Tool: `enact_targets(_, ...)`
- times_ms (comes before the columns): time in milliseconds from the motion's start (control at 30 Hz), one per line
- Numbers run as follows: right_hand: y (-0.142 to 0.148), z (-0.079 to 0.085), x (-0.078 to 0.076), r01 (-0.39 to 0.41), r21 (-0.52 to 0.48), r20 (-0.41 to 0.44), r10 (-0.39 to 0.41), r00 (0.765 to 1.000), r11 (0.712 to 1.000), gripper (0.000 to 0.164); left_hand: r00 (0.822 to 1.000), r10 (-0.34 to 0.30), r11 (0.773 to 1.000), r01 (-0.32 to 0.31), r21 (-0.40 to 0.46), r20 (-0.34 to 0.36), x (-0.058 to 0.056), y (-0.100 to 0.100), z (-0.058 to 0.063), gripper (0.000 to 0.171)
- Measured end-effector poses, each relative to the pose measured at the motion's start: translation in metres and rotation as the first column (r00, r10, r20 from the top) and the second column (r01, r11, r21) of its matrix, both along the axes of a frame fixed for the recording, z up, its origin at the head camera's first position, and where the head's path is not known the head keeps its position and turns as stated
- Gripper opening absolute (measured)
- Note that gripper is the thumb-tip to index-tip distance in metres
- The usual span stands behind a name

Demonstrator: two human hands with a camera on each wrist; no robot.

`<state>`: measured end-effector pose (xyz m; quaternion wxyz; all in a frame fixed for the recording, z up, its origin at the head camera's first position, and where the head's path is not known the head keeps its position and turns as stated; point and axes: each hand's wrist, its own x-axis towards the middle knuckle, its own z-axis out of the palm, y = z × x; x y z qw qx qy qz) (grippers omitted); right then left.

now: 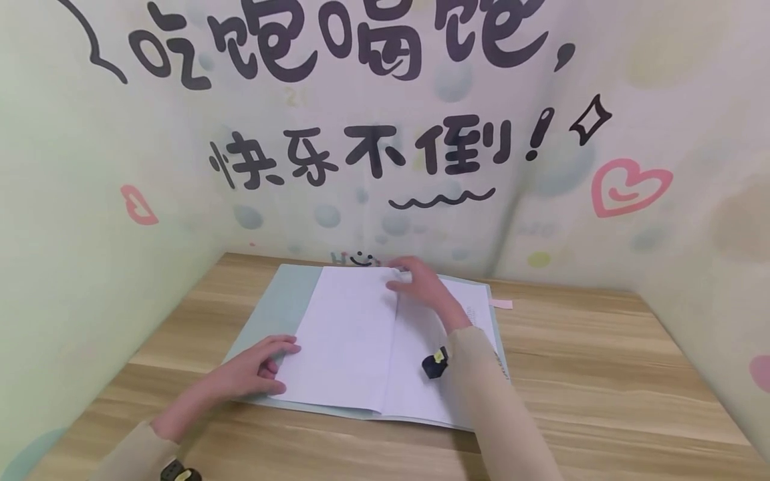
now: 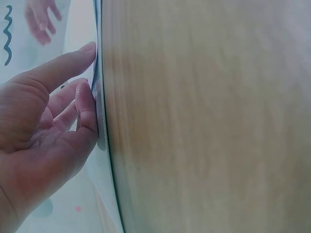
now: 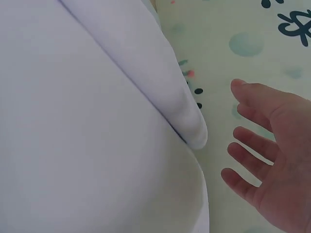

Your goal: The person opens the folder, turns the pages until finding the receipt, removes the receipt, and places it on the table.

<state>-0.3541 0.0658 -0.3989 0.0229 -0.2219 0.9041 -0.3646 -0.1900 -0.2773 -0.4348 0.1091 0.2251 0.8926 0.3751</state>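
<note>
An open book [image 1: 343, 334] with blank white left pages lies on the table, and its pale blue cover [image 1: 283, 294] shows beyond the left page. My left hand [image 1: 255, 367] rests at the near left of it, fingers loosely bent and thumb tip at the page's edge. In the left wrist view that hand [image 2: 53, 107] touches the book's edge. Over the far end of the centre fold is my right hand [image 1: 421, 284], fingers spread. The right wrist view shows this hand [image 3: 272, 150] apart from the curving pages [image 3: 97, 121], holding nothing.
The wood-grain table [image 1: 601, 374] extends on both sides of the book. A pink tab [image 1: 502, 304] sticks out at the book's right edge. Behind stands a wall [image 1: 361, 100] with dark lettering and a pink heart [image 1: 628, 188]. Black straps [image 1: 436, 363] sit at both wrists.
</note>
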Motion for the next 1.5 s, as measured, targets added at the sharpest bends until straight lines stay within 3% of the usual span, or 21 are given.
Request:
enact_targets(333,0.056,-0.018,0.007,0.153,0.002,0.041,-0.153,0.987,0.988,0.057,1.000,-0.012,1.000,0.012,0.002,0.006,0.000,-0.003,-0.002,0.066)
enact_targets(533,0.090,-0.016,0.014,0.219,-0.020,0.073,-0.217,0.973,0.975,0.063,1.000,-0.003,1.000,0.003,-0.003,-0.004,-0.002,-0.002,-0.002,0.066)
enact_targets(933,0.142,-0.024,0.023,0.251,0.017,0.031,-0.252,0.967,0.968,0.059,1.000,-0.004,1.000,0.004,0.005,0.003,-0.003,-0.001,-0.001,0.067)
enact_targets(1500,0.172,-0.039,0.032,0.211,0.132,0.029,-0.216,0.976,0.969,0.054,1.000,-0.027,0.999,0.027,0.030,-0.013,-0.001,0.001,0.000,0.066)
